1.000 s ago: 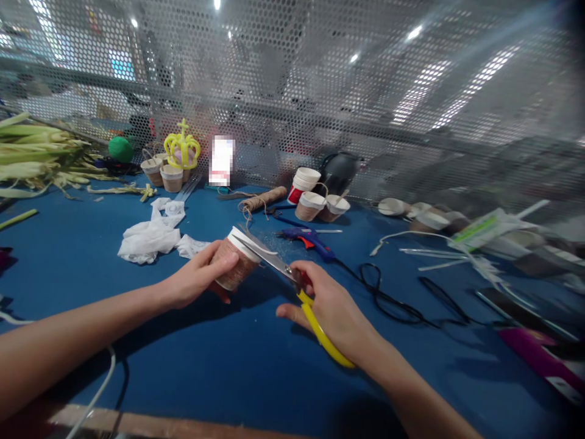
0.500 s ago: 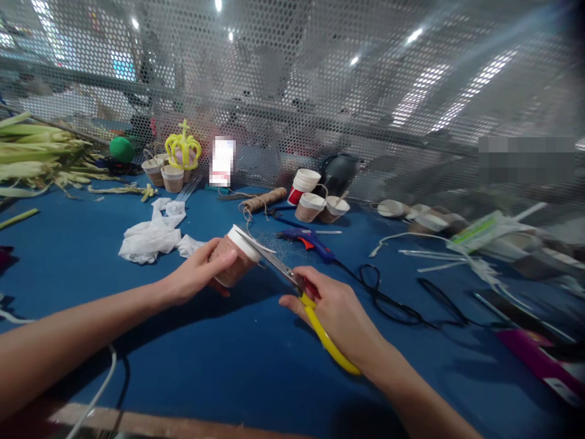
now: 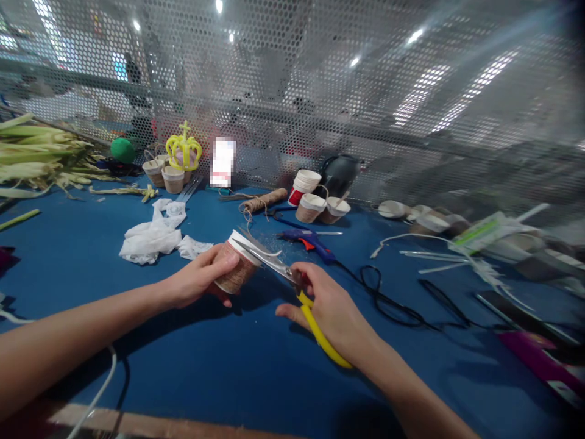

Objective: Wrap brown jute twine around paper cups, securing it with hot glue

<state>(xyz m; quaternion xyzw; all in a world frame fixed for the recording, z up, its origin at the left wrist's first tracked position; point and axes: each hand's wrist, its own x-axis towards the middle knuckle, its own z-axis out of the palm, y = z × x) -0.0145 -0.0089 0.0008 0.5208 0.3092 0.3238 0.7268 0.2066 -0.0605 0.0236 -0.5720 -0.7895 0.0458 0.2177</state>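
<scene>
Gripping the twine-wrapped cup (image 3: 236, 268), left fingers (image 3: 223, 263) are tilting it above the blue desk (image 3: 237, 360); right fingers (image 3: 299, 286) are closing around yellow-handled scissors (image 3: 325, 341), blades lying at the cup's white rim.

left hand (image 3: 211, 275): curled in grip; right hand (image 3: 326, 305): thumb spread from fingers; both forearms angled inward

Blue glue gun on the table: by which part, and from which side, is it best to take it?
Probably by the handle, from the near right. The glue gun lies flat, nozzle pointing left, and the handle slants towards the near right, behind the red trigger. The black cord leaves the handle's end, so grip just short of it.
</scene>
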